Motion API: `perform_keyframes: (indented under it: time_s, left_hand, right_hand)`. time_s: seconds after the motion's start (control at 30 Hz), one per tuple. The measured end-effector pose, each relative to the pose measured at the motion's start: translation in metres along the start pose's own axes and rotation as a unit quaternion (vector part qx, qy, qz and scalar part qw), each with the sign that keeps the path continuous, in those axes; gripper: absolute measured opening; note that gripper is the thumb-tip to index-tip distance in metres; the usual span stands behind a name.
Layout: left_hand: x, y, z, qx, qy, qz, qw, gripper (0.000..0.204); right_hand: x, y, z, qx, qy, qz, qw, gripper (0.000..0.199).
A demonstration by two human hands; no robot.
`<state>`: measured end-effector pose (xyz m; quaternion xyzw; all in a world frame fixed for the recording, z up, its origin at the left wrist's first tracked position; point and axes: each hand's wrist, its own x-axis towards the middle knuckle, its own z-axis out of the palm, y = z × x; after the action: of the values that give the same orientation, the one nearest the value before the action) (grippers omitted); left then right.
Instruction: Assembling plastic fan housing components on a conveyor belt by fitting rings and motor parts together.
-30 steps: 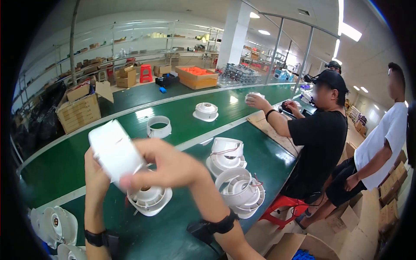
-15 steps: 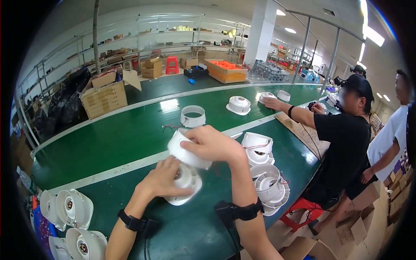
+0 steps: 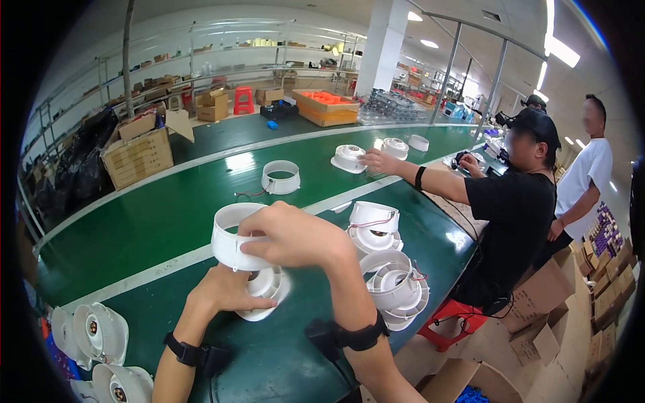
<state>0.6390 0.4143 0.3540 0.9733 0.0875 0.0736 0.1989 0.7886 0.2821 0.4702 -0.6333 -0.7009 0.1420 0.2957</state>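
My right hand (image 3: 292,235) pinches a white plastic ring (image 3: 232,250) by its right side, with the thumb outside the wall. The ring hangs slightly tilted above a white fan housing (image 3: 270,285), its open top showing. Beneath it, my left hand (image 3: 225,289) lies round the left side of that housing, thumb across the near edge. Part of the housing is hidden by the ring and my fingers. Whether the ring touches the housing, I cannot tell. Another white ring (image 3: 281,180) with a thin red wire stands on the green belt beyond my hands.
White fan assemblies (image 3: 396,282) stand stacked right of my arm; several more (image 3: 101,332) are at the lower left. A co-worker's hand (image 3: 381,163) reaches to a white housing (image 3: 349,158) on the belt. A pale rail (image 3: 151,274) separates belt and table.
My right hand has carried the ring leftward and turned its opening upward. My left hand stays at the housing. The co-worker's hand has moved left along the belt to another housing.
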Motion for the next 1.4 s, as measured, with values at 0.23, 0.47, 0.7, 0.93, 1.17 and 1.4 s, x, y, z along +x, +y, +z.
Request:
perform_keyframes:
  time_s: [0.23,0.47,0.7,0.93,1.17,1.4]
  left_hand:
    - [0.004,-0.003,0.006,-0.074,0.027,0.054,0.995,0.09]
    - [-0.003,-0.024,0.007,-0.179,0.039,0.11,0.977,0.083]
    - [-0.004,-0.005,-0.019,0.065,-0.044,-0.107,0.991,0.092]
    - [-0.012,-0.025,-0.068,-0.104,0.181,-0.038,0.977,0.09]
    - [-0.022,0.009,-0.091,-0.532,0.087,0.15,0.829,0.063]
    - [-0.019,0.024,-0.092,-0.534,0.174,0.069,0.824,0.031]
  right_hand:
    - [-0.004,-0.008,0.003,0.016,-0.051,-0.025,0.998,0.023]
    - [0.011,-0.008,0.013,-0.041,-0.041,-0.088,0.994,0.022]
    - [0.017,0.03,0.004,0.286,0.054,0.011,0.957,0.032]
    - [0.035,0.045,0.012,0.731,0.105,-0.023,0.674,0.025]
    - [0.043,0.071,0.03,0.854,0.009,-0.045,0.518,0.03]
    - [0.053,0.046,0.04,0.682,0.208,0.077,0.697,0.043]
